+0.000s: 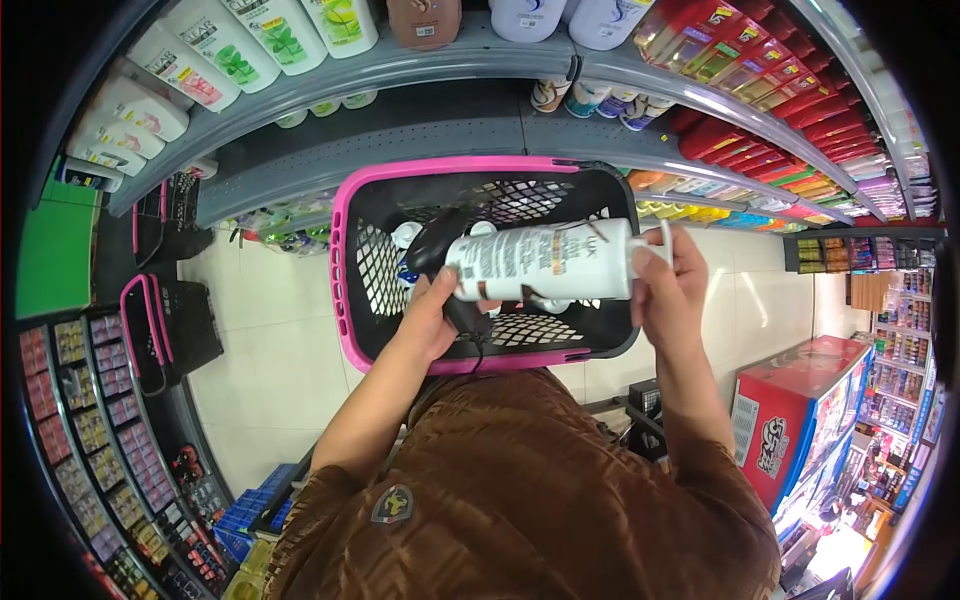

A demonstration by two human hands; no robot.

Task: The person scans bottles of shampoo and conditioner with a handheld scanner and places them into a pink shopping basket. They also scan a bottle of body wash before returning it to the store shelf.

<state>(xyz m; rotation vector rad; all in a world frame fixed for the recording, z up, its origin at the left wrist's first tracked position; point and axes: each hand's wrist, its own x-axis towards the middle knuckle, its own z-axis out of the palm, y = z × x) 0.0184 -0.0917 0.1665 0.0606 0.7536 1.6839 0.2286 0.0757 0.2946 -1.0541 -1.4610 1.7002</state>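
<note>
A white pump bottle (540, 262) with dark printed text lies on its side over the shopping basket (338, 262), which is black with a pink rim. My right hand (672, 288) grips its pump end, thumb and fingers round the top. At the base end, my left hand (430, 318) is closed round the handle of a black handheld scanner (436, 240), fingertips showing under the bottle. The scanner's cord hangs towards my body. Inside the basket are several containers, among them a white-capped one (406, 235); the bottle covers part of them.
Ahead, a grey shelf (400, 70) carries white shampoo bottles (275, 35) and red packages (720, 45). More black baskets (185, 325) with pink handles stand at left. A red chest freezer (785, 415) is at right, and packed racks (105, 430) line the lower left.
</note>
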